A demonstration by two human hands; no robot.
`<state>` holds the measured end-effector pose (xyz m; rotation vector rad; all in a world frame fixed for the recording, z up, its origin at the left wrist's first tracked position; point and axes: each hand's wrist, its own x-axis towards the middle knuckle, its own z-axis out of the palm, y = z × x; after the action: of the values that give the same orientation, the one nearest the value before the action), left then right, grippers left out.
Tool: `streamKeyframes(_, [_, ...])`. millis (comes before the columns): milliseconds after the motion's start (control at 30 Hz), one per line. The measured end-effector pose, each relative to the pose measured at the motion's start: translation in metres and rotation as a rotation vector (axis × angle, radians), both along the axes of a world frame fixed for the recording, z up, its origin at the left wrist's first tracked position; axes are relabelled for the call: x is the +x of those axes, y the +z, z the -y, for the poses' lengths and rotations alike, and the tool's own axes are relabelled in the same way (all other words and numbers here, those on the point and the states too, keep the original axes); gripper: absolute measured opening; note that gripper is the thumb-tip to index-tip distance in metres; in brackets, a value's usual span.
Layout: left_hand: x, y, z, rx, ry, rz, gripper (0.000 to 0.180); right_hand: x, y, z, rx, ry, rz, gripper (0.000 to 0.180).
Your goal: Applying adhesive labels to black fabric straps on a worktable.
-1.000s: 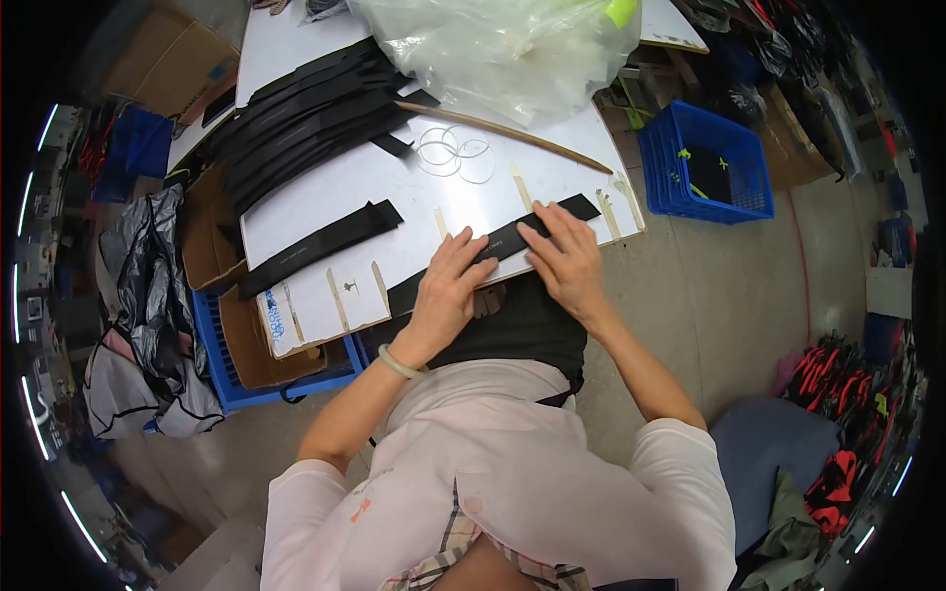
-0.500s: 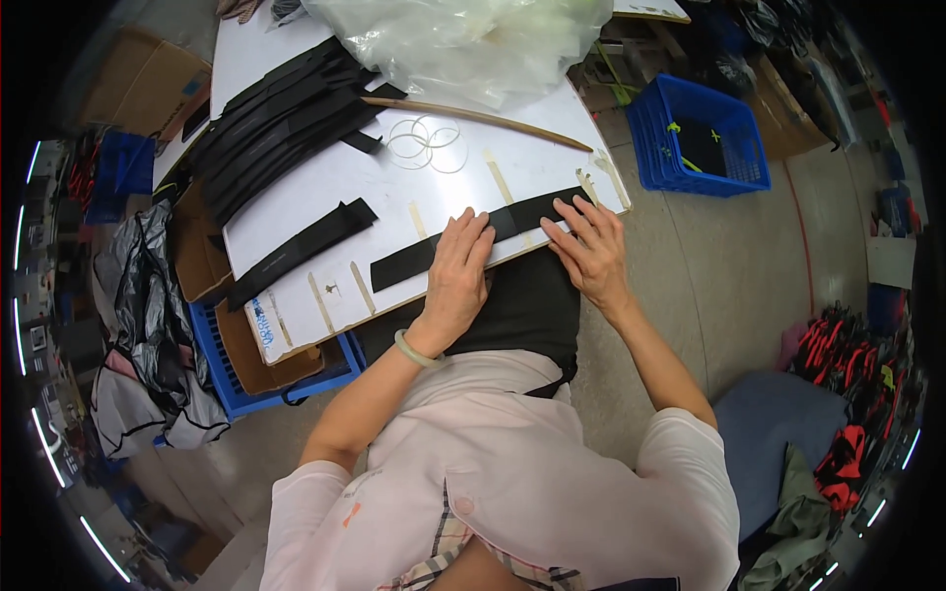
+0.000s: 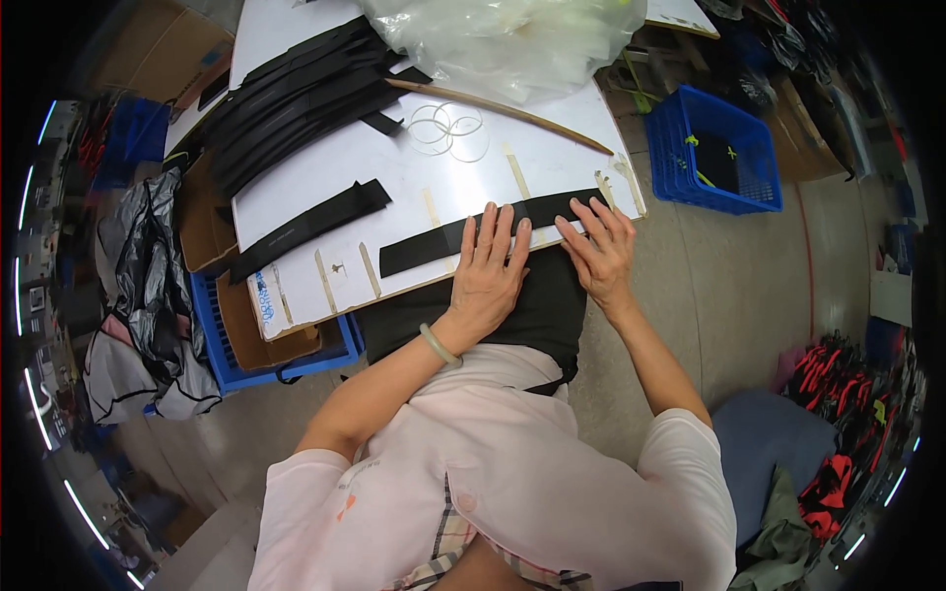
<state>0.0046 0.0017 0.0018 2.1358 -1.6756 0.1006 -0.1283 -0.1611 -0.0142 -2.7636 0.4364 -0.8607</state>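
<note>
Our left hand (image 3: 490, 280) and right hand (image 3: 604, 254) rest flattened, clasping nothing, on the black strip (image 3: 422, 249), which we judge light, pliable, best held at its 2 ends.

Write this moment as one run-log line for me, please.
Left hand: on black strip | right hand: near its right end | white tabletop: another black strip at left, strip pile and wooden stick beyond

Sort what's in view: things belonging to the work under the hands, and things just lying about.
Likely in the work:
long flat black strip, under left hand and right hand
similar-looking stacked black strips and lone black strip
white-topped table

Likely lying about:
slim brown wooden stick
thin pale overlapping rings
cloudy translucent plastic bag
blue plastic crate on the floor
</note>
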Motion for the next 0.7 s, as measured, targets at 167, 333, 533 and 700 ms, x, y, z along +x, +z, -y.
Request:
streamKeyframes(167, [0.001, -0.001, 0.0, 0.004, 0.001, 0.05, 0.06, 0.001, 0.0, -0.001, -0.003, 0.003, 0.005, 0.035])
streamKeyframes(333, [0.002, 0.0, -0.001, -0.007, -0.003, 0.041, 0.061, 0.001, 0.001, -0.001, -0.007, 0.005, 0.008, 0.035])
streamKeyframes(533, [0.003, 0.003, -0.001, 0.003, -0.011, 0.02, 0.061, 0.006, 0.013, 0.001, 0.049, -0.003, 0.001, 0.031])
streamKeyframes(700, [0.003, 0.005, -0.001, 0.013, -0.016, 0.015, 0.061, 0.007, 0.018, 0.005, 0.044, 0.021, -0.019, 0.029])
